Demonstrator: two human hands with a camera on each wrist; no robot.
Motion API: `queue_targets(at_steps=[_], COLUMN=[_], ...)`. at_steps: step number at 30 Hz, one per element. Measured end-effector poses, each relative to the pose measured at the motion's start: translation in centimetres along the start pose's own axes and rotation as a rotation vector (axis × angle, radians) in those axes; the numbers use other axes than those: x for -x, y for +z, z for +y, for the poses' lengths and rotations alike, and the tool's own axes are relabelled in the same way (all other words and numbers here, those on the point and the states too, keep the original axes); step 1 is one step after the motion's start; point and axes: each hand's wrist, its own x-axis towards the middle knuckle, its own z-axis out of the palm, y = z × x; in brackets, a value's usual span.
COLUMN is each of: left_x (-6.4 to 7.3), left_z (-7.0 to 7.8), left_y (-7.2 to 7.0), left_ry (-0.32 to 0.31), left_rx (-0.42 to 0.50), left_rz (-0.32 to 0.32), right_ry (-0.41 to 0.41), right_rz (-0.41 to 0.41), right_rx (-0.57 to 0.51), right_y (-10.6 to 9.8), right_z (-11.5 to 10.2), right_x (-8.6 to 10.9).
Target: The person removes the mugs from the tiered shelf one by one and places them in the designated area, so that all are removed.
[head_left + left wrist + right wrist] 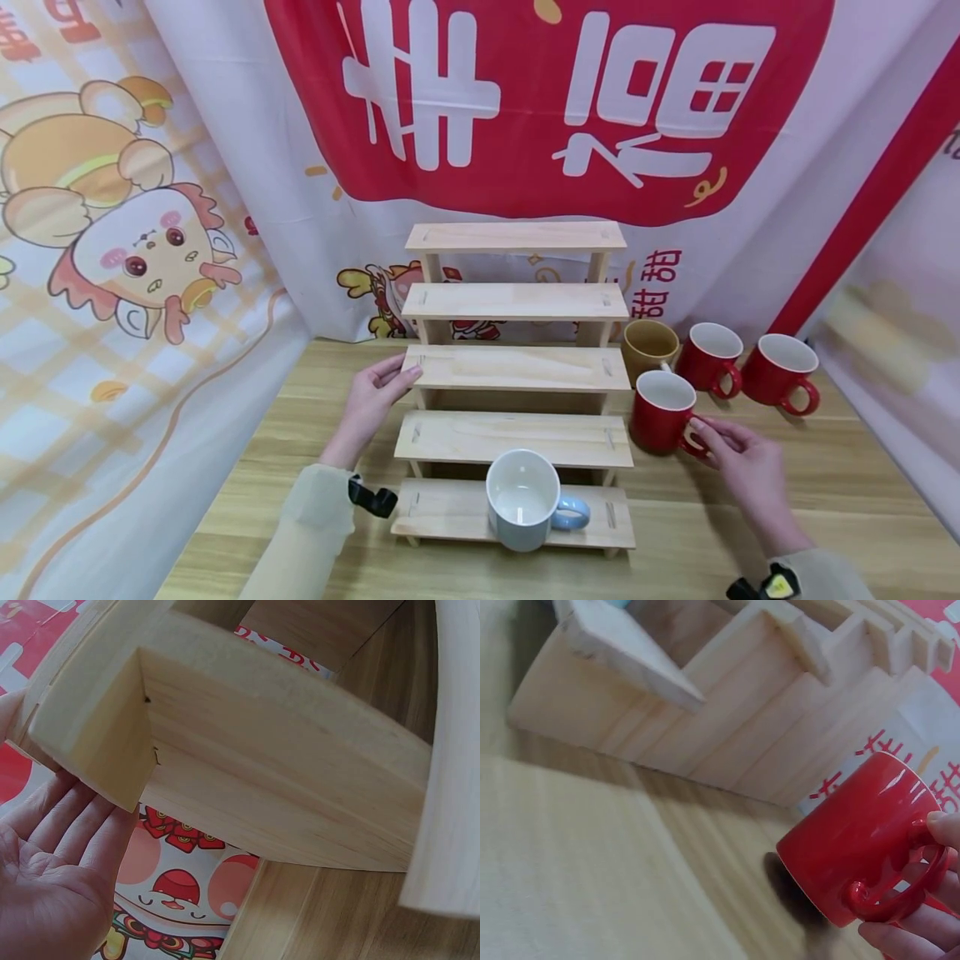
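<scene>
A wooden tiered display rack (pixel 517 367) stands on the table, its steps rising toward the back. My left hand (pixel 377 396) holds the left end of its middle step, thumb on top; in the left wrist view the fingers (pixel 67 817) lie against the wood from below. To the right of the rack, my right hand (pixel 746 467) grips the handle of a red mug (pixel 658 421) with a white inside. In the right wrist view this mug (pixel 859 832) is upright, with a dark shadow beside its base. A light blue mug (pixel 521 504) stands on the lowest step, handle to the right.
Behind the held mug stand a brown mug (pixel 647 346) and two more red mugs, one in the middle (pixel 697 367) and one at the far right (pixel 768 379). A printed cloth (pixel 315 250) hangs behind the wooden table (pixel 300 425) and along both sides.
</scene>
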Motion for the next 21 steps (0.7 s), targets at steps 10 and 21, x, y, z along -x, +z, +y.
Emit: queue_targets(at_steps=[10,21], left_x=[0.1,0.1], left_z=[-0.1,-0.2], left_y=[0.0,0.1], left_ry=[0.003,0.015], left_rx=[0.005,-0.009], left_rz=[0.004,0.011], right_ry=[0.114,0.157], right_rz=[0.0,-0.035], right_rx=[0.028,-0.046], right_y=[0.5,1.0], right_z=[0.0,0.0], right_x=[0.7,2.3])
